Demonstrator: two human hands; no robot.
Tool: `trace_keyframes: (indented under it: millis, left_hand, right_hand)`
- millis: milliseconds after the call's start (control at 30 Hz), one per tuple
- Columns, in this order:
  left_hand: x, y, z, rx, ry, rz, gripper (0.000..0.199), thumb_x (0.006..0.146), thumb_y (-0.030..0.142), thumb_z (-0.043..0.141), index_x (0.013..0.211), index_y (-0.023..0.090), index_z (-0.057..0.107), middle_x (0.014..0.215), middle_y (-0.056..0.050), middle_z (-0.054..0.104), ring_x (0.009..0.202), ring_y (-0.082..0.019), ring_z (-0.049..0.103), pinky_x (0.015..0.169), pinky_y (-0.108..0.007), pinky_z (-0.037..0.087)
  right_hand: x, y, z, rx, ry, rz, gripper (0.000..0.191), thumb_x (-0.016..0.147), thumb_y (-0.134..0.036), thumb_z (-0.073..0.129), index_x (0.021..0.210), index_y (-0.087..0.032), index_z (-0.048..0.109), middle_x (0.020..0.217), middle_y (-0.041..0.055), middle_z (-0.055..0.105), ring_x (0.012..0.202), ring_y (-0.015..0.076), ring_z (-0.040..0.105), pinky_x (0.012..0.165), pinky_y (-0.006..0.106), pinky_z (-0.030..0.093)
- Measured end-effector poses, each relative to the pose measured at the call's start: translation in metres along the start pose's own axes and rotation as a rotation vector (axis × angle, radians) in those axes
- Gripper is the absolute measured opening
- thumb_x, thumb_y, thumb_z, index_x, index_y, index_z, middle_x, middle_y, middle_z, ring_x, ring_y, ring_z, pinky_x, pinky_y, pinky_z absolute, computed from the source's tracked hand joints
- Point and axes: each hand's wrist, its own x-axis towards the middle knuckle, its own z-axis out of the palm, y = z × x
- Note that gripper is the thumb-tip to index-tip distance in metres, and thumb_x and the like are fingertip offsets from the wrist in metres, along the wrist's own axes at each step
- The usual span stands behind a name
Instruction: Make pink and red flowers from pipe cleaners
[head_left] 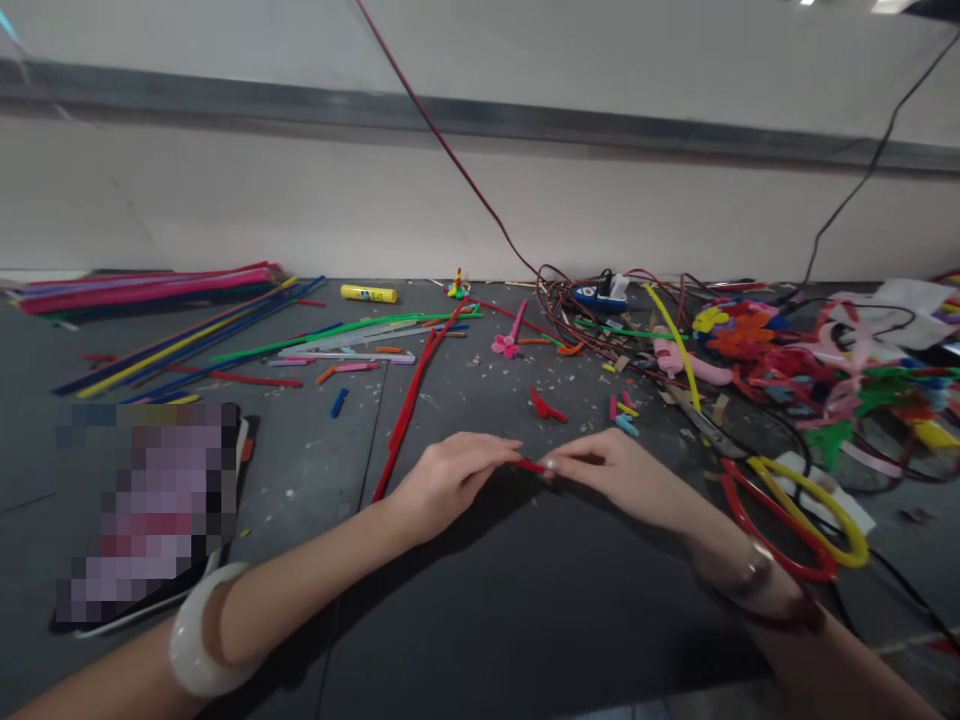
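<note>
A short red pipe cleaner piece (531, 466) is pinched between my two hands above the dark table. My left hand (457, 477) grips its left end with closed fingers, and my right hand (600, 465) pinches the right end. Just beyond my hands lies a small twisted red piece (547, 405). Long red pipe cleaners (411, 400) lie beside my left hand, running toward the back. A pink flower with a stem (508, 343) rests farther back.
Scissors with red and yellow handles (780, 520) lie right of my right hand, near tangled wires and a colourful heap (750, 330). A tablet (150, 510) is at left, pipe cleaner bundles (150, 288) and a glue stick (368, 294) behind.
</note>
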Motion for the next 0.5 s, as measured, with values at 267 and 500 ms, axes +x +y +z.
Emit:
trace_keyframes:
  millis: [267,500]
  left_hand:
    - [0.0,-0.006,-0.004,0.062,0.092,-0.003,0.02,0.082,0.008,0.05,0.091,0.016,0.066,0.098,-0.009,0.063,0.09,-0.013,0.06,0.08,-0.024,0.05]
    - [0.002,-0.004,-0.001,0.14,0.016,-0.051,0.018,0.084,0.019,0.05,0.088,0.019,0.067,0.082,-0.005,0.067,0.078,-0.014,0.062,0.072,-0.026,0.05]
  right_hand:
    - [0.025,-0.012,0.025,0.88,-0.364,0.302,0.028,0.075,-0.037,0.061,0.082,-0.01,0.069,0.071,0.0056,0.064,0.058,0.0064,0.055,0.054,0.017,0.04]
    - [0.02,-0.009,0.03,0.923,-0.354,0.291,0.02,0.073,-0.03,0.065,0.079,-0.011,0.068,0.063,0.0023,0.062,0.052,0.0045,0.052,0.05,0.015,0.04]
